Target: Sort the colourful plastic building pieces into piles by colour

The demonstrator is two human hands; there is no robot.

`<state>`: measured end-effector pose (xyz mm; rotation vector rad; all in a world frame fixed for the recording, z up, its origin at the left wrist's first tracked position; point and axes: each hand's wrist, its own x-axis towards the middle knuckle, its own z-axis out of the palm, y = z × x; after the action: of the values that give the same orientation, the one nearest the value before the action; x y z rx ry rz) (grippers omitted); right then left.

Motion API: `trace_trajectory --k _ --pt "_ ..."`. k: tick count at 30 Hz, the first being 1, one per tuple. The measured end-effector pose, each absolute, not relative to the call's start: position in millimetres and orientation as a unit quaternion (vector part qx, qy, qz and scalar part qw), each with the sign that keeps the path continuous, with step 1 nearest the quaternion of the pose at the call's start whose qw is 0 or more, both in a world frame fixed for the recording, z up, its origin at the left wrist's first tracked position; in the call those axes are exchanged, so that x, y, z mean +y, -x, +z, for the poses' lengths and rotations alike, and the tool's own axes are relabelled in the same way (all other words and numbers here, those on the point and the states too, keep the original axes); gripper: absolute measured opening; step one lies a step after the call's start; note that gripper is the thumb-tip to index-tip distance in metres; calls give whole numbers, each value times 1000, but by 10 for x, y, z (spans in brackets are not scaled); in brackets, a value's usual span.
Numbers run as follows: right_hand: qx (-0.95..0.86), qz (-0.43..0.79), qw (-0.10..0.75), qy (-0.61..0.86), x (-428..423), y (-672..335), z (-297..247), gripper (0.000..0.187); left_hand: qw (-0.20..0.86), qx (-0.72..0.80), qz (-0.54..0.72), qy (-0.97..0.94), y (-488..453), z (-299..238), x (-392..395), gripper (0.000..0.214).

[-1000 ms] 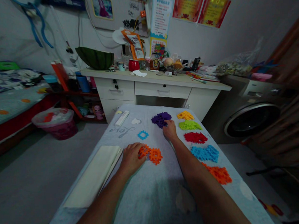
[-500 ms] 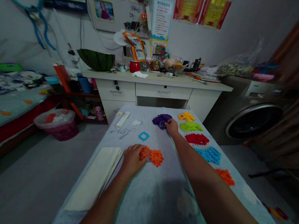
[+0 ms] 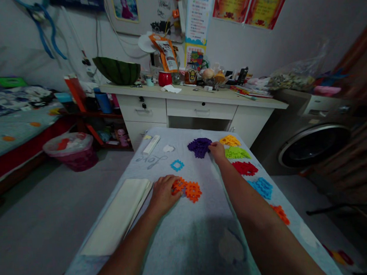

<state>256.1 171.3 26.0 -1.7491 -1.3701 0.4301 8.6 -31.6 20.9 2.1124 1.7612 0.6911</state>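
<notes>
My left hand (image 3: pixel 165 194) is closed on the left one of two joined orange interlocking plastic pieces (image 3: pixel 193 191), low over the cloth-covered table. Its fingers hide part of that piece. My right hand (image 3: pixel 217 152) is farther forward, its fingertips pinched at the right edge of a purple pile of interlocking pieces (image 3: pixel 199 147). A bit of purple shows at those fingertips, mostly hidden. A single light blue square piece (image 3: pixel 177 165) lies flat between the hands, ahead of the orange pair.
Down the table's right side run piles of yellow (image 3: pixel 230 140), green (image 3: pixel 237 152), red (image 3: pixel 245 168), blue (image 3: pixel 261 188) and orange pieces (image 3: pixel 280 214). Folded cream material (image 3: pixel 118 217) and a white stick-shaped object (image 3: pixel 151 144) lie on the left. A white desk (image 3: pixel 181 95) stands beyond.
My right hand has shifted slightly right, from over the purple pile to its edge. My left hand stays on the orange pieces. The view has tilted slightly.
</notes>
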Motion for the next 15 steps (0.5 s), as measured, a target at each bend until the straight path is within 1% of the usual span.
trace_trajectory --k 5,10,15 --pt "-571 156 419 689 1697 -2622 351 16 148 613 245 -736 -84 184 -311 41" --pt "-647 68 360 668 1636 -2462 364 21 153 610 248 -737 -82 196 -318 41" --pt "-657 53 314 684 1518 -2324 272 26 154 608 251 -737 -72 180 -316 41"
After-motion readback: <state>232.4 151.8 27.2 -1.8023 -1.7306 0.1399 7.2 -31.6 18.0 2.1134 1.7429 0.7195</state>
